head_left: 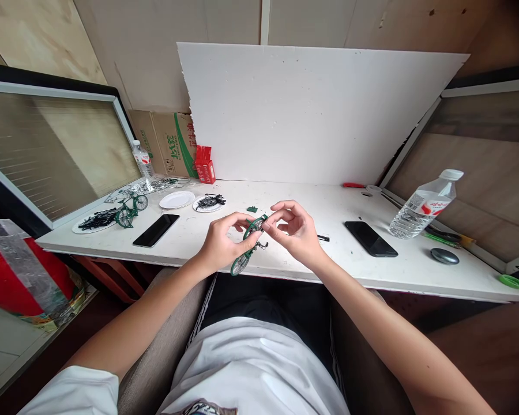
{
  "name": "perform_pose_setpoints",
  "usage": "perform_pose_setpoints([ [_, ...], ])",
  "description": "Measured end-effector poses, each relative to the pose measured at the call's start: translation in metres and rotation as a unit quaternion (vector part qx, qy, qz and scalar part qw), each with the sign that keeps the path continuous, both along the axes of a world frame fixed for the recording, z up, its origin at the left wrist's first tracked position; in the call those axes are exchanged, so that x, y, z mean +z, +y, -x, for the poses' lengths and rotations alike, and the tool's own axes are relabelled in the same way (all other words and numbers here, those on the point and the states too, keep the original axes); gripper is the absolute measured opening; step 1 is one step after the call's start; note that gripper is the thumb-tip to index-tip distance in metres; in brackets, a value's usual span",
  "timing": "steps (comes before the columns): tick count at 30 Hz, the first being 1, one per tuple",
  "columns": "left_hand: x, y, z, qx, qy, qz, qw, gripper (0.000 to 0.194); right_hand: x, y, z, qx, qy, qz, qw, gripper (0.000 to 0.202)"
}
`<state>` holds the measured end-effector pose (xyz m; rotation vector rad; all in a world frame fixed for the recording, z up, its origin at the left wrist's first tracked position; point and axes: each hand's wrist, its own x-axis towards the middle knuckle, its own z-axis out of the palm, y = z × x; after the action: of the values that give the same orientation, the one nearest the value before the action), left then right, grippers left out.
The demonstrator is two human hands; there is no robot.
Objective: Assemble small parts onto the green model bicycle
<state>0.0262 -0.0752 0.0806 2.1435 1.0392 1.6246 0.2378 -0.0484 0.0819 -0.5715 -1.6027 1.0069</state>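
Observation:
A small green model bicycle is held tilted above the table's front edge, one wheel low and the other up between my hands. My left hand pinches its frame between thumb and fingers. My right hand is closed at the upper wheel, thumb and fingertips together; whether a small part is between them is too small to tell. Just behind my hands, a small green piece lies on the white table.
Left are a second green bicycle, a phone, and plates with dark parts. Right are another phone, a water bottle, a grey mouse and a green lid. A white board stands behind.

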Motion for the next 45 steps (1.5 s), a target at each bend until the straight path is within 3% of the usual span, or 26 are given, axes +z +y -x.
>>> perform_pose_setpoints([
  [16, -0.004, 0.0, -0.001, 0.016, 0.019, -0.053, 0.998, 0.022, -0.002, 0.003, 0.0, 0.026, -0.001, 0.02, 0.999, 0.054],
  [27, -0.005, 0.001, 0.002, 0.016, 0.03, -0.047, 0.998, 0.022, -0.003, 0.003, 0.0, 0.022, -0.001, 0.018, 1.0, 0.051],
  [32, -0.001, 0.0, 0.002, 0.005, 0.022, 0.014, 1.0, 0.021, -0.002, 0.004, -0.002, -0.004, -0.043, 0.007, 0.999, 0.048],
  [36, 0.0, 0.004, 0.004, -0.058, -0.013, 0.102, 0.993, 0.028, -0.001, 0.009, -0.003, -0.008, -0.074, 0.002, 0.997, 0.04],
  [41, 0.003, 0.008, 0.006, -0.167, -0.089, 0.241, 0.952, 0.043, -0.001, 0.014, -0.006, 0.026, -0.055, 0.082, 0.995, 0.039],
  [45, 0.004, 0.011, 0.008, -0.218, -0.106, 0.283, 0.928, 0.047, -0.001, 0.017, -0.01, 0.028, -0.05, 0.109, 0.992, 0.041],
])
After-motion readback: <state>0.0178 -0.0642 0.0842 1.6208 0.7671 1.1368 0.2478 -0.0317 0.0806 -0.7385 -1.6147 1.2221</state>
